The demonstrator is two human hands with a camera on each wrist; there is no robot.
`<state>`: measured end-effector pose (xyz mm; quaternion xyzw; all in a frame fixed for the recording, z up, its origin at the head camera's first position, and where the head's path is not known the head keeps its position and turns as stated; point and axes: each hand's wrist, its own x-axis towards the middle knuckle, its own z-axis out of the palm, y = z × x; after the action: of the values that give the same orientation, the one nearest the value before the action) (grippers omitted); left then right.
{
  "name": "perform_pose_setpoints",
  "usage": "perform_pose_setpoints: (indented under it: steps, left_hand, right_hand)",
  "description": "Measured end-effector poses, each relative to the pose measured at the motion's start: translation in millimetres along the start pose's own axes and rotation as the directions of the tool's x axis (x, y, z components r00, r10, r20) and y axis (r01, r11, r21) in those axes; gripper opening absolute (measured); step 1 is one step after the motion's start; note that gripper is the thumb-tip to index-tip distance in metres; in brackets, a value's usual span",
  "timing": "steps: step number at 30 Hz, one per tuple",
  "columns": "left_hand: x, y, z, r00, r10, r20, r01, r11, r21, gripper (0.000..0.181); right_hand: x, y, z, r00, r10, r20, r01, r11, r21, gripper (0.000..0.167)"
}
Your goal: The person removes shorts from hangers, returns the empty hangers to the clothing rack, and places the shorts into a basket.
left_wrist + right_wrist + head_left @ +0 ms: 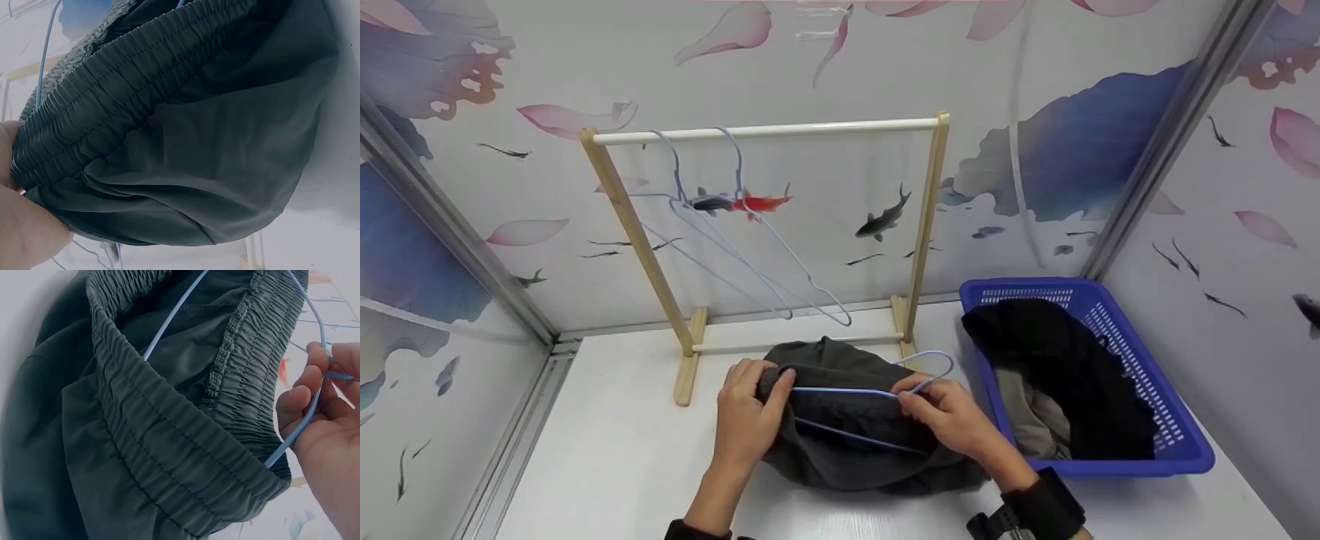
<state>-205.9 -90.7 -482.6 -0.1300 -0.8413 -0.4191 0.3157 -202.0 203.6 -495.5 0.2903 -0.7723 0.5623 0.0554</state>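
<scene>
A pair of dark grey elastic-waist pants (pixel 877 476) is bunched over the white table, its gathered waistband (pixel 112 90) held open. My left hand (pixel 746 416) pinches the waistband's left end between thumb and fingers. With curled fingers, my right hand (pixel 949 416) grips a light blue wire hanger (pixel 844 390) near the base of its hook. The hanger's lower bar runs inside the waist opening, and its left end is hidden by the cloth and my left hand. In the right wrist view, one sloping arm of the hanger (pixel 295 433) enters the waistband (pixel 169 422).
Behind the pants stands a wooden rack (pixel 934 217) with a white rail (pixel 825 128). Two blue hangers (pixel 739 169) hang on the rail's left part. To the right, a blue plastic basket (pixel 1170 390) holds black (pixel 1080 382) and beige (pixel 1031 412) cloth. Printed walls enclose the table (pixel 607 427).
</scene>
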Motion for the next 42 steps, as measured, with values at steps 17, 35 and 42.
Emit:
perform_pose_setpoints:
  steps: [17,35,42]
  left_hand:
    - [1.5,2.4,-6.8,0.989,-0.136,0.054,0.141,0.984,-0.11,0.014]
    - [1.2,2.3,-9.6,0.971,-0.226,0.077,0.237,0.952,-0.196,0.013]
    - [2.5,2.6,-11.2,0.954,-0.278,0.112,0.297,0.925,-0.235,0.014]
  right_hand:
    - [-1.6,5.7,-1.7,0.999,-0.03,-0.028,0.031,0.999,0.033,0.016]
    - [-4.7,5.6,-2.4,0.997,-0.043,-0.065,0.045,0.998,0.032,0.016]
    - [-5.7,5.2,-3.1,0.997,-0.039,-0.071,0.042,0.998,0.04,0.016]
